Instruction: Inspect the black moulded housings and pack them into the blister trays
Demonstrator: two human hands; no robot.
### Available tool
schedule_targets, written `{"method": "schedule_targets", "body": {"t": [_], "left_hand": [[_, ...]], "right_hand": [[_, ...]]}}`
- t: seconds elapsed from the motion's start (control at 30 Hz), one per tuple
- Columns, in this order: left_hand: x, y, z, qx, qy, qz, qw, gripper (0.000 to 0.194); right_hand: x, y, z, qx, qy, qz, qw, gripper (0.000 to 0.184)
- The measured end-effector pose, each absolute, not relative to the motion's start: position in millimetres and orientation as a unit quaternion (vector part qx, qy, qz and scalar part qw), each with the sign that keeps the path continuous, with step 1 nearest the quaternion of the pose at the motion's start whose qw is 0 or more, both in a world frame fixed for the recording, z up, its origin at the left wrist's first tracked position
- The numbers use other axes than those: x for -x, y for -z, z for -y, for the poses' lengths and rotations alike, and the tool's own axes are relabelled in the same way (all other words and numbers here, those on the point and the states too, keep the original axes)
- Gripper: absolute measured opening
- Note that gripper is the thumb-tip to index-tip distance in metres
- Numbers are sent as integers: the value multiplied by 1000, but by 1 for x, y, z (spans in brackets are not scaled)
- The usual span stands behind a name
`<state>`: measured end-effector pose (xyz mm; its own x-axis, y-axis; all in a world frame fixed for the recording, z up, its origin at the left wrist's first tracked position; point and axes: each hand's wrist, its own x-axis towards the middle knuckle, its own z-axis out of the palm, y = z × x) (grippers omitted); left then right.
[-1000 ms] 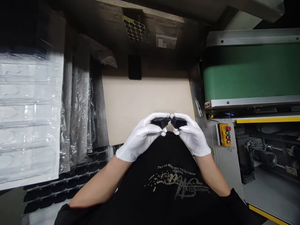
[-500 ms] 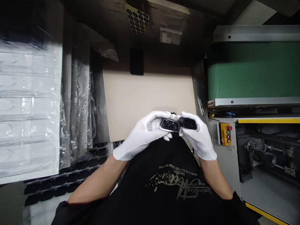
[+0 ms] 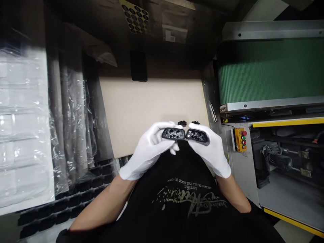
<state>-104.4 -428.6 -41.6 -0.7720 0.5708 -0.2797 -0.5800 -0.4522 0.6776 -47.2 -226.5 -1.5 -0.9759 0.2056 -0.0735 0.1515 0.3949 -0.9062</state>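
White gloves cover both of my hands. My left hand (image 3: 154,143) grips a small black plastic housing (image 3: 173,133), its face with several round recesses turned up to the camera. My right hand (image 3: 210,145) grips a similar black plastic housing (image 3: 196,135), which shows a bright spot at its left side. The two housings are side by side, their inner ends almost meeting; I cannot tell if they touch. Just beyond them, at the near side of the beige work surface (image 3: 152,101), lie a small black part (image 3: 182,123) and another small black part (image 3: 195,122).
A black phone (image 3: 138,66) lies at the back of the surface, near a sheet of round black stickers (image 3: 135,17). Clear plastic trays (image 3: 22,128) and plastic bags (image 3: 73,118) stand left. On the right are a green conveyor (image 3: 270,71) and a yellow button box (image 3: 240,139).
The housings have tilted so their recessed faces show more plainly, and they now sit nearly level. The small black parts behind them have come into clearer view. The camera view has shifted slightly.
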Motion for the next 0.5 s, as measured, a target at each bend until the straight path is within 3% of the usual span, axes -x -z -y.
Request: {"method": "schedule_targets", "body": {"t": [0.33, 0.5], "left_hand": [[104, 39, 428, 32, -848, -387, 361, 37], [106, 44, 424, 55, -846, -367, 383, 39]], "right_hand": [[50, -4, 227, 84, -538, 837, 51, 24], [52, 26, 211, 114, -711, 694, -16, 25]]}}
